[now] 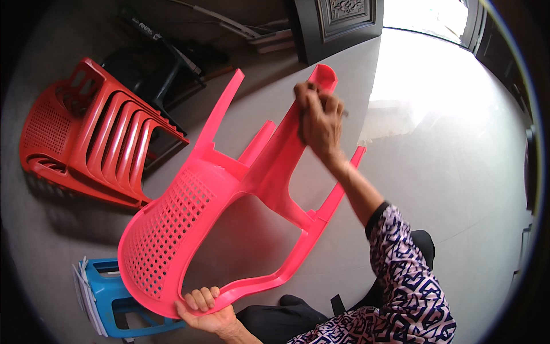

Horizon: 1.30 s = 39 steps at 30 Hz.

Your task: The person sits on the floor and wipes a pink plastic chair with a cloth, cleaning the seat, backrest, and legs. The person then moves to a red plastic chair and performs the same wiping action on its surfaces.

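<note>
A pink plastic armchair [258, 180] is tipped on its side before me, its legs towards the far side. My left hand [206, 309] grips the rim of its backrest, near where the armrest joins, fingers curled over the edge. The perforated back panel [167, 241] faces up on the left. My right hand [322, 118], blurred, is closed over a broad leg [275, 163] near its foot end. A small dark bit shows beside its fingers, too blurred to name. The curled fingers hide part of the leg.
Left of the pink chair lies a stack of red plastic armchairs [111, 129]. A blue plastic stool [103, 296] with white strips stands at lower left. Behind are a dark chair [172, 77] and a carved dark door panel [343, 17]. Grey floor [429, 180] extends right towards a bright doorway.
</note>
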Motion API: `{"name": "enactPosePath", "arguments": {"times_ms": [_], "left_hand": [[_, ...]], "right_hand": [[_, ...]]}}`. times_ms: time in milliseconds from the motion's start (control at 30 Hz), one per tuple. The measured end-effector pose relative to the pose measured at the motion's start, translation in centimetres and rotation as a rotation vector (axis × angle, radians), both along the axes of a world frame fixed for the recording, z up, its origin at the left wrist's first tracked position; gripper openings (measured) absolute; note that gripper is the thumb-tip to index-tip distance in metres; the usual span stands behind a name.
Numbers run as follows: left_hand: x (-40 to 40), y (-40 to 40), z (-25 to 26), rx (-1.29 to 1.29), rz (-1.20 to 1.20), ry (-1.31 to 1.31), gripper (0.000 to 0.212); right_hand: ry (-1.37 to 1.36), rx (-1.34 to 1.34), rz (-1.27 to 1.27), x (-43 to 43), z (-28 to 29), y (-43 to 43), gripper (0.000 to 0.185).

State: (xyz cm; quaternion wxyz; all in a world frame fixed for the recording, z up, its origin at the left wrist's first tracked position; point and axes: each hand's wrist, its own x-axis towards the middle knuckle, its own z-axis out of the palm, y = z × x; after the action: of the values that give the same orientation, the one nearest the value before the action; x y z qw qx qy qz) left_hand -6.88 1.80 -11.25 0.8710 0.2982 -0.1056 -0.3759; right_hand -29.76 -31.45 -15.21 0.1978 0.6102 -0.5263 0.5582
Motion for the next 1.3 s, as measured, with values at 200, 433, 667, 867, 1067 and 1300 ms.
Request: {"name": "enactPosePath", "arguments": {"times_ms": [200,433,667,867,1067,1300], "left_hand": [[0.0,0.2,-0.1,0.004,0.005,-0.021,0.047],[-0.6,-0.1,0.1,-0.009,-0.026,-0.058,0.042],[-1.0,-0.4,0.3,0.003,-0.013,-0.024,0.042],[-1.3,-0.4,1.1,0.035,0.021,-0.017,0.041],[-1.4,-0.5,1.0,0.069,0.057,-0.019,0.040],[-0.5,0.1,0.2,0.032,-0.015,-0.032,0.040]], "right_hand": [[-0.008,0.292,-0.077,-3.1,1.4,-3.6,0.026],[-0.020,0.132,0.181,5.1,-1.4,7.1,0.033],[0.306,-0.011,0.500,7.1,-3.4,13.3,0.028],[-0.042,-0.003,0.436,5.7,-1.0,9.3,0.030],[0.140,0.212,0.198,5.7,1.7,6.6,0.049],[0.324,-0.009,0.561,6.2,-0.3,9.1,0.047]]}}
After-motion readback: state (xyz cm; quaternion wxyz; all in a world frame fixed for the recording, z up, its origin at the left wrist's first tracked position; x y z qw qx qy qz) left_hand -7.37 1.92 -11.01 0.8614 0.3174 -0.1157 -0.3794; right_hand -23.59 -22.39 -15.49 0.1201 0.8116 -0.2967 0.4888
